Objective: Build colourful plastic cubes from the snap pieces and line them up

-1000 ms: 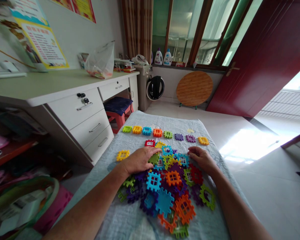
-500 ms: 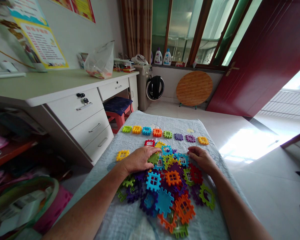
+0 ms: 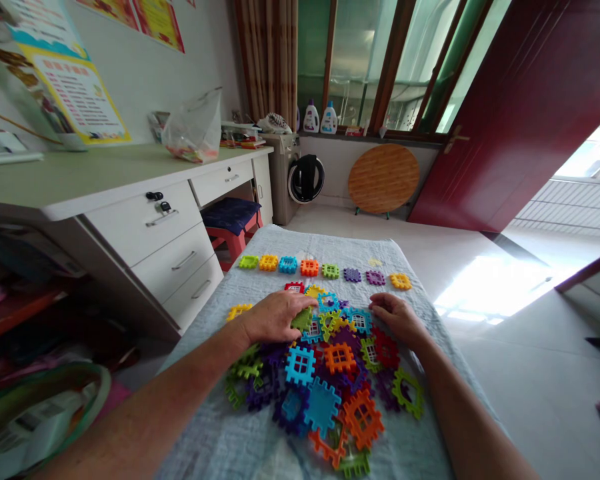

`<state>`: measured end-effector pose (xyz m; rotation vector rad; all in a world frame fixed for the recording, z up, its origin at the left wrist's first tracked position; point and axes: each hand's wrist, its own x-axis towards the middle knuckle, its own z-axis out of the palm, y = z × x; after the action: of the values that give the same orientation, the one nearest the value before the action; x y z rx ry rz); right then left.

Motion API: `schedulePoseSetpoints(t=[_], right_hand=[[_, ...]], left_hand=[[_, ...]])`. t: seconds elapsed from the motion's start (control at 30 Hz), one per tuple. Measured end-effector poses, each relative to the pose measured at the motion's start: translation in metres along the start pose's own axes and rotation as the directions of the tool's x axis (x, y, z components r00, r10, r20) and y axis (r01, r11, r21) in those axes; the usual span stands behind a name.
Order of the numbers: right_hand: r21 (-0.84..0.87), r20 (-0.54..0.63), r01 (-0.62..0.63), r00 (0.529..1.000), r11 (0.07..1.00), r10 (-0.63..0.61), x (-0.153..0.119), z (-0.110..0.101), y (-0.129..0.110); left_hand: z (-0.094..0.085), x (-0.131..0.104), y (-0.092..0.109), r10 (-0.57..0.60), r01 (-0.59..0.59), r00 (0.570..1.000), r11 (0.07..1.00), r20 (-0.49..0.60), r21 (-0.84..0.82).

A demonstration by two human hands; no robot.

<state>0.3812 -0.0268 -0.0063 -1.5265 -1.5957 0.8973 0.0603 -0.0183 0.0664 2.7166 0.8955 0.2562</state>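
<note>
My left hand point(image 3: 279, 316) is closed on an olive-green notched plastic building tile point(image 3: 301, 321), pinched between thumb and fingers above the pile. My right hand point(image 3: 397, 317) rests at the pile's right side, holding nothing, its fingers loosely bent and a little apart. A light-blue window tile point(image 3: 361, 321) lies just left of its fingertips. Heaped between and below the hands are blue, orange, purple, red and green tiles, among them an orange window tile point(image 3: 339, 358) and a solid blue tile point(image 3: 323, 405). A yellow tile point(image 3: 239, 311) is partly covered by my left forearm.
Beyond the pile, several tiles form a row, from a lime one point(image 3: 249, 262) to a yellow one point(image 3: 401, 281). A pale blue cloth point(image 3: 215, 427) covers the table. A desk point(image 3: 145, 167) stands left, with a stool point(image 3: 231, 220) beside it and a basket point(image 3: 103, 393) below.
The camera view has shifted slightly, so the scene sits a little further left. My left hand still grips the olive-green tile, and the right hand stays beside the pile.
</note>
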Motion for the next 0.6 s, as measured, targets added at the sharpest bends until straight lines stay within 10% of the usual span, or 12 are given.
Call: schedulePoseSetpoints(t=[0.27,0.6], right_hand=[[0.023,-0.001,-0.013,1.000,1.000,0.013,0.000,0.000,0.001],[0.024,-0.004,-0.010,1.000,1.000,0.010,0.001,0.001,0.005]], left_hand=[[-0.022,0.049,-0.017,-0.058,0.057,0.981,0.998,-0.184,-0.009],[-0.005,0.146,-0.047,-0.168,0.178,0.982,0.973,-0.083,0.147]])
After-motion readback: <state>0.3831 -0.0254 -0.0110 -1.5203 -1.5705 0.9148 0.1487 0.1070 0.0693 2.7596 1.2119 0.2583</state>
